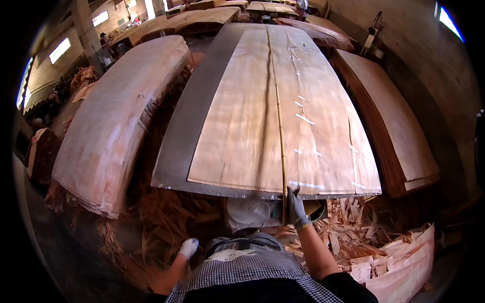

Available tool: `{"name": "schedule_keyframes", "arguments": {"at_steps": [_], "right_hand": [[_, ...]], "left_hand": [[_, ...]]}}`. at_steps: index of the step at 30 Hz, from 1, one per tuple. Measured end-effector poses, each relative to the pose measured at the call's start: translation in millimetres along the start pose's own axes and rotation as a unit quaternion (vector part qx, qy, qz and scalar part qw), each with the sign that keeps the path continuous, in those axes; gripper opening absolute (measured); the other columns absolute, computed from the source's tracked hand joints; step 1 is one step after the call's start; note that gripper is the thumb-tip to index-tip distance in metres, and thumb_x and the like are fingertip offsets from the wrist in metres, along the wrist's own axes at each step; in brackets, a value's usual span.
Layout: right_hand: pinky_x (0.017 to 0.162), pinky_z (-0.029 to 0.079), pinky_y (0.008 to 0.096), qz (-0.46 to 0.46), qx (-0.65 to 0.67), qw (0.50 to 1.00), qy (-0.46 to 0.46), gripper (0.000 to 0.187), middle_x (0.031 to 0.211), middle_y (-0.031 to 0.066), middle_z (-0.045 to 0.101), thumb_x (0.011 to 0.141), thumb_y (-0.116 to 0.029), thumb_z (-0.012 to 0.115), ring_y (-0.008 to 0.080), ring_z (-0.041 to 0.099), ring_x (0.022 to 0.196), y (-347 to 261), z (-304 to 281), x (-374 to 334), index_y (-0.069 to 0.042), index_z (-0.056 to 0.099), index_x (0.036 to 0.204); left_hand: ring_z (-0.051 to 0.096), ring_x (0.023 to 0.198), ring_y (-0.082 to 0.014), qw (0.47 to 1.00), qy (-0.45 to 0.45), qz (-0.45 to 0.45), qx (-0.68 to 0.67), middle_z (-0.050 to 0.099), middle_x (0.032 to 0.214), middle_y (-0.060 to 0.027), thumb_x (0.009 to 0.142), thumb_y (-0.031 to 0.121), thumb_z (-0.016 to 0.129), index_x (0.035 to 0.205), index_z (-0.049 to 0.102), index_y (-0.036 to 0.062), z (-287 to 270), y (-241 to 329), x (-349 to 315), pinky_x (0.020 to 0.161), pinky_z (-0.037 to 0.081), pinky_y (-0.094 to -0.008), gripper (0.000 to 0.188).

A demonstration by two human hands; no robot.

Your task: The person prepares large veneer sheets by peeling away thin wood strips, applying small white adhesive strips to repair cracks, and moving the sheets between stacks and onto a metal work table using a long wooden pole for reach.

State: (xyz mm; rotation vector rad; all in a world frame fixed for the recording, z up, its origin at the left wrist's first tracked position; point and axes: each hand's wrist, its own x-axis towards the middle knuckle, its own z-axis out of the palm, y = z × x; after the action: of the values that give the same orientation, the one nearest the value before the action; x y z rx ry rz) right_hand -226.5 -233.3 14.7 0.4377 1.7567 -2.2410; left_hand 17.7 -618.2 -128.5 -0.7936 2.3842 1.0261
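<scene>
A long, thin bamboo pole runs lengthwise over a pale wood veneer sheet. Its near end sticks out past the table edge, and a shadow falls on the sheet to its left. At that end my right hand, in a whitish glove with dark fingertips, is closed around the pole, though the grip is partly hidden. White tape strips lie across splits in the veneer's right part. Below the table edge, my left hand hangs gloved, its fingers curled together, with nothing visible in it.
Under the veneer lies a dark grey sheet, showing at the left. Veneer stacks stand left and right. Torn veneer scraps cover the floor near me. A whitish round container sits below the table edge.
</scene>
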Motion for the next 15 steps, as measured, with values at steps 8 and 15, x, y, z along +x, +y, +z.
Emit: {"name": "schedule_keyframes", "arguments": {"at_steps": [8, 15], "right_hand": [[0.035, 0.03, 0.0217, -0.039, -0.034, 0.995, -0.091, 0.023, 0.052, -0.0022, 0.045, 0.082, -0.015, 0.059, 0.0071, 0.04, 0.038, -49.0, 32.6, -19.6, -0.003, 0.055, 0.101], [0.054, 0.042, 0.0211, -0.009, -0.23, 0.963, -0.142, 0.027, 0.072, -0.0015, 0.055, 0.079, -0.006, 0.056, 0.0061, 0.048, 0.059, 43.1, -71.4, -100.8, 0.002, 0.054, 0.104]], "left_hand": [[0.057, 0.094, -0.0309, 0.979, 0.045, 0.195, -0.048, 0.06, 0.101, -0.0187, 0.085, 0.023, 0.05, 0.105, 0.057, 0.0004, -9.4, 128.5, 33.4, 0.082, 0.044, -0.035, 0.031], [0.057, 0.087, -0.0167, 0.92, -0.001, 0.192, -0.341, 0.06, 0.098, -0.0062, 0.086, 0.011, 0.05, 0.108, 0.056, 0.0005, -21.9, 191.1, 48.9, 0.08, 0.046, -0.0278, 0.025]]}}
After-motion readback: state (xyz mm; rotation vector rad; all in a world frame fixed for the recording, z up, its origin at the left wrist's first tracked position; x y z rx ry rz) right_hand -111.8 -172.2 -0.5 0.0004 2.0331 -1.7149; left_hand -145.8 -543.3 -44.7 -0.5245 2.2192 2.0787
